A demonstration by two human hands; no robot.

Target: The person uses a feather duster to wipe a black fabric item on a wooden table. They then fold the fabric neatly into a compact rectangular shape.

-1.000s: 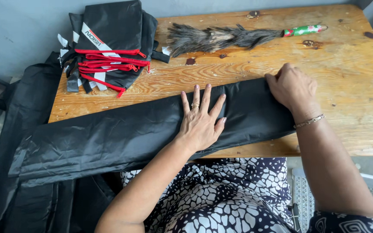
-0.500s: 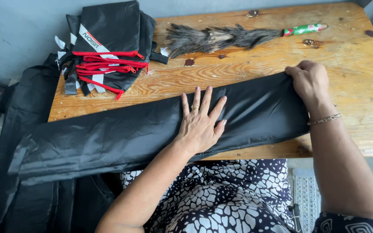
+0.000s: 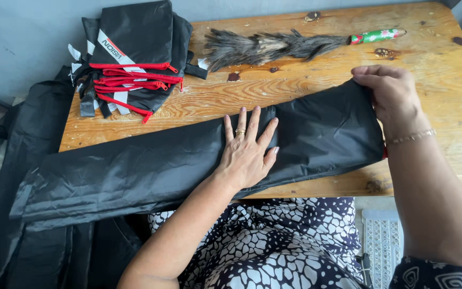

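While the left hand presses spread fingers flat on the black fabric sleeve, the right hand pinches its end.

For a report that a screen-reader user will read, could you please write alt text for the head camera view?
A person's left hand presses flat on a long black fabric bag laid across a wooden table, while the right hand grips the bag's right end. Behind lie a stack of folded black bags with red zips and a feather duster with a green handle.
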